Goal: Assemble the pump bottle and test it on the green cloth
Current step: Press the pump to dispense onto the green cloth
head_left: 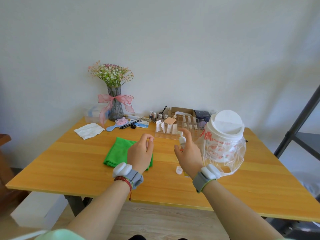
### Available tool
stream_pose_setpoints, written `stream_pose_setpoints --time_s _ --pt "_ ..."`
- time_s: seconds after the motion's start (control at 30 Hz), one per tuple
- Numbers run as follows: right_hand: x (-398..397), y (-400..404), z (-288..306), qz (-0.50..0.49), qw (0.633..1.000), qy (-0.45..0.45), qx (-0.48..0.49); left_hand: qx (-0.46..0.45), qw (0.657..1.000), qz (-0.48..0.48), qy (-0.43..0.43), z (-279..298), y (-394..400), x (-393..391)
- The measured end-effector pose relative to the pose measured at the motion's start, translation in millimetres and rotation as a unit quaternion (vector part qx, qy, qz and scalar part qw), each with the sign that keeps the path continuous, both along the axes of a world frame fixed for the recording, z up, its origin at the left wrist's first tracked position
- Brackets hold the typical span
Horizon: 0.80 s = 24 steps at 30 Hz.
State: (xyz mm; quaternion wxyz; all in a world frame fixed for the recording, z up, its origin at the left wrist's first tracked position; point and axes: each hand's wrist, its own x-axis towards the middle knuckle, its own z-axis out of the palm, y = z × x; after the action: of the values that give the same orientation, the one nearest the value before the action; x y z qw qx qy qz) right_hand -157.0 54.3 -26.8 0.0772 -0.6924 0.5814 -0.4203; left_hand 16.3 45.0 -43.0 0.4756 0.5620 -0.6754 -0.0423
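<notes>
My right hand (189, 150) grips a small clear pump bottle (182, 140) with a white pump head, held upright above the table, with the index finger over the pump top. A folded green cloth (119, 150) lies on the wooden table to the left of it. Over the cloth's right part hovers my left hand (141, 151), its fingers curled loosely and nothing visibly held. A small white cap (178, 170) rests on the table below my right wrist.
A white bin with a clear plastic bag (225, 142) stands right of my right hand. A clear organizer (173, 129) with small bottles sits behind. A vase of flowers (115, 104), hairbrush (117, 124) and white tissue (89, 130) lie at the back left.
</notes>
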Motion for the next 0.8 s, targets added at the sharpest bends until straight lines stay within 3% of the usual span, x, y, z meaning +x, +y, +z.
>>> stream_pose_setpoints --time_s 0.53,0.8 --pt "3.3 -3.5 -3.9 0.016 0.996 -0.084 0.02 -0.002 1.0 0.004 0.005 -0.2 0.2 -1.5" --pt "0.7 -3.6 4.4 0.021 0.997 -0.068 -0.001 -0.001 1.0 0.007 0.011 1.7 -0.8 -0.9"
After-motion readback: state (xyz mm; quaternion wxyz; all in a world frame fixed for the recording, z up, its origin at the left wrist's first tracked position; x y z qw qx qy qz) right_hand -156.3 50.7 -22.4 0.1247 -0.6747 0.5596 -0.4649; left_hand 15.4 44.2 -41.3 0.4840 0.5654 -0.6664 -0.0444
